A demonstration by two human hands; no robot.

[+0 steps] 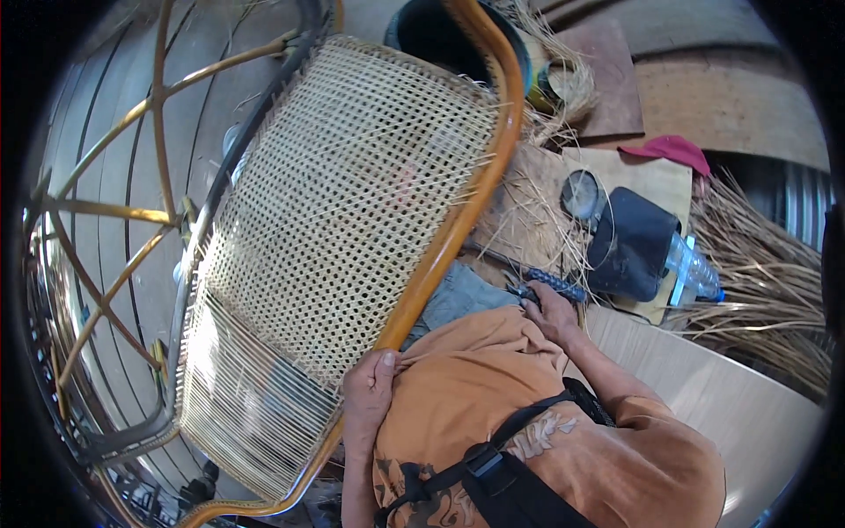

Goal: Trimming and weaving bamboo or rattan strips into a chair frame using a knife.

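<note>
A rattan chair frame with a woven cane panel leans across my lap, on my left. Open crosswise weaving fills most of the panel; toward its near end only parallel strands run across. My left hand is closed round the glossy brown rail, thumb on top. By my right thigh, my right hand is closed on a small dark hand tool, whose exact kind I cannot make out. Just beyond those fingers lies a rod-like tool with a blue patterned handle.
Loose cane strips litter a board on the right. Near them are a round grey dish, a black pouch, a plastic bottle and a red cap. A dark bucket stands ahead; bundled strips lie far right.
</note>
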